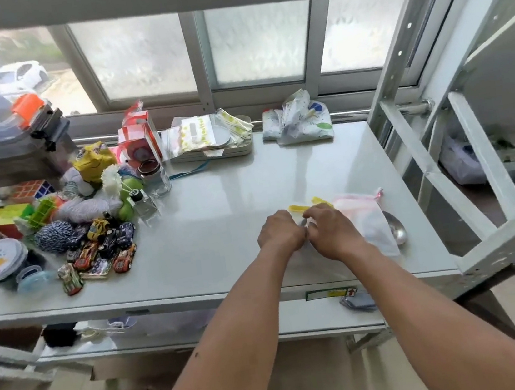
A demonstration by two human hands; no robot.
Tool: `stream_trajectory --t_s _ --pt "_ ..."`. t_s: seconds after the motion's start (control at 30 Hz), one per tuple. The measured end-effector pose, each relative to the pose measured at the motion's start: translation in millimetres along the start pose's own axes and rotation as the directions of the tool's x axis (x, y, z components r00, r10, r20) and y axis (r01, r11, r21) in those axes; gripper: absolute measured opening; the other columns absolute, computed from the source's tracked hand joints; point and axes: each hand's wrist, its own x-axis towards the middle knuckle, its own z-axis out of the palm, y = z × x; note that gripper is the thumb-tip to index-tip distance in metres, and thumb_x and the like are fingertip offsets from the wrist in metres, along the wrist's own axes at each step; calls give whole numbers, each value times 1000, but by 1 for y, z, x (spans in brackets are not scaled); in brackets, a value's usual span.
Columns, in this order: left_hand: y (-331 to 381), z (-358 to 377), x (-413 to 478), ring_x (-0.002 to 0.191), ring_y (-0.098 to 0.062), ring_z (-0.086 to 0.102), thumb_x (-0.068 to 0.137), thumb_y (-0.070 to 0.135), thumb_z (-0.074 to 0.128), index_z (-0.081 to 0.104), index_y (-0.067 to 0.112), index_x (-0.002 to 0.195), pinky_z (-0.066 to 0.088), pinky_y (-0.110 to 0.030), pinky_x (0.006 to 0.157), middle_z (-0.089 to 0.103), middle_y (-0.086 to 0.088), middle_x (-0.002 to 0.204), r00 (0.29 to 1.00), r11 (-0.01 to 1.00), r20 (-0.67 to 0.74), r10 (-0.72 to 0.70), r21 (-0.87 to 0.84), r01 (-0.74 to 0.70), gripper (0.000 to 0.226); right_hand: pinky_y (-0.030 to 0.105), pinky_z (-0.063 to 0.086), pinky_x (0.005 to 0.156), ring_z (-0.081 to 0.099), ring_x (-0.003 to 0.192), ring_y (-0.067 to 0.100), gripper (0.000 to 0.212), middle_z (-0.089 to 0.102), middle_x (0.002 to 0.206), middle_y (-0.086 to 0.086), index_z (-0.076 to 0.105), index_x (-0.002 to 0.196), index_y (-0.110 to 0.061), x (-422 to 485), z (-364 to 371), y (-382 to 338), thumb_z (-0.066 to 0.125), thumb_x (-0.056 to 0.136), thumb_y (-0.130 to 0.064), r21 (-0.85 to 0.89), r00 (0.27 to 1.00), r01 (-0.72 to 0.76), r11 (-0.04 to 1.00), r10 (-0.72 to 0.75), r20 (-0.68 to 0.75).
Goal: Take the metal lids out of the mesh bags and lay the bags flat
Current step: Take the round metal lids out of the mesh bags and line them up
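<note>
My left hand (279, 231) and my right hand (333, 230) are side by side near the table's front right, fingers curled and pinching the mouth of a mesh bag with yellow ribbons (297, 208); most of that bag is hidden under my hands. Just right of them lies a pale pink mesh bag (367, 219) with a pink drawstring. A shiny metal lid (396, 229) pokes out from beneath its right edge. Whether the lid is inside a bag I cannot tell.
The white table (218, 206) holds a heap of toys, toy cars (100, 251) and glass jars (155, 175) on the left. A tray of packets (209, 135) and a patterned cloth (298, 120) sit at the back. A white metal rack (456, 123) stands on the right.
</note>
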Motion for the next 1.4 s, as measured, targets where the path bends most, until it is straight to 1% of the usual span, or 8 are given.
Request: stream_trajectory --t_s 0.2,0.53,0.7,0.93,1.07,1.17,1.3,1.4 --pt "9 -28 6 60 -15 71 71 25 72 66 11 61 47 -20 51 69 -2 57 993 958 113 -34 -281 65 18 41 39 106 49 126 33 41 54 137 15 57 129 -7 22 -4 5 45 91 -19 11 999 -28 1000 28 -46" --pt "-52 -97 53 51 -19 66 72 1 74 67 6 77 43 -19 42 67 -13 69 933 708 20 -358 -646 286 10 40 39 104 48 126 34 41 52 138 14 55 131 -9 50 -6 19 44 94 -23 46 991 -104 993 108 -83" --pt "-62 -91 79 68 -31 74 62 -1 76 68 5 71 63 -41 71 75 -18 79 903 651 -42 -427 -708 275 13 40 40 104 47 126 32 40 53 137 12 57 129 -10 57 -3 15 44 94 -25 14 994 -88 996 88 -68" --pt "-53 -75 84 82 -22 72 72 17 80 66 11 78 56 -29 83 75 -7 87 888 679 -139 -438 -699 225 16 40 40 103 46 127 31 41 53 136 12 58 129 -11 61 -4 19 43 94 -26 3 994 -91 996 91 -61" --pt "-48 -75 69 102 -26 63 81 30 71 61 12 112 45 -27 80 67 -7 109 894 878 -305 -328 -447 169 37 40 40 104 47 127 32 39 55 135 13 60 126 -10 61 -13 25 43 94 -25 61 989 -110 992 115 -92" --pt "-33 -70 56 100 -26 61 83 31 64 64 16 104 47 -30 80 67 -5 106 911 975 -403 -89 -222 -2 26 42 40 103 49 124 35 37 58 131 16 62 122 -9 61 -23 35 42 94 -22 98 982 -140 985 151 -113" --pt "6 -51 34 86 -16 63 81 31 67 71 22 88 52 -28 78 68 1 93 961 962 -161 224 -119 -244 12 43 42 102 51 120 38 36 60 126 18 65 118 -9 61 -32 47 42 92 -20 156 970 -191 969 211 -124" --pt "33 -26 16 69 -17 64 82 26 70 73 16 83 55 -29 69 71 -3 79 945 951 117 304 -87 -295 11 44 42 103 51 121 36 37 60 129 16 63 120 -11 57 -32 50 44 91 -23 146 971 -205 968 220 -96"
